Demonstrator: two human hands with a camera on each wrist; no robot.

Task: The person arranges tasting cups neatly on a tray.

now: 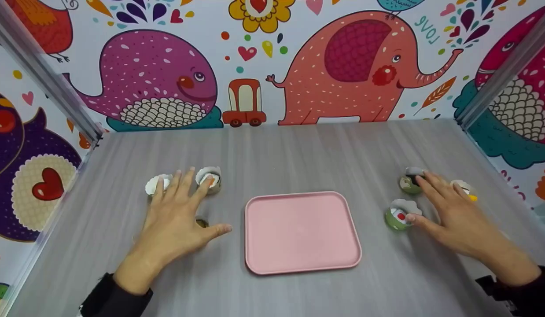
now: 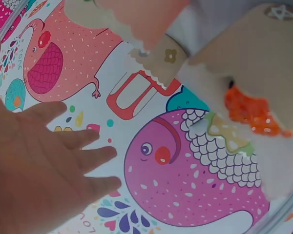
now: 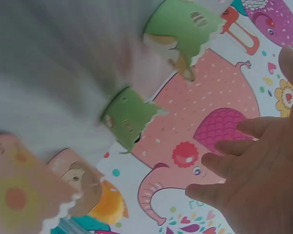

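Note:
Spread wide, my left hand (image 1: 171, 229) hovers over a cluster of small paper cups with scalloped rims. A pale cup (image 1: 152, 186) and a tan cup (image 1: 215, 187) show by its fingertips, and another is mostly hidden beneath. In the left wrist view, bumpy orange stuff (image 2: 251, 111) sticks out of a tan cup (image 2: 254, 48). My right hand (image 1: 462, 220), fingers extended, hangs above more cups. Its thumb overlaps the front green cup (image 1: 393, 222), its fingers a rear green cup (image 1: 406, 185). A tan cup (image 3: 78, 178) with a yellow piece (image 3: 107, 202) stands further right.
A pink rectangular tray (image 1: 301, 233) lies on the grey table (image 1: 290, 158) between the two groups of cups. Printed animal panels (image 1: 299, 53) wall the back and sides, with metal posts (image 1: 52, 70) at the corners.

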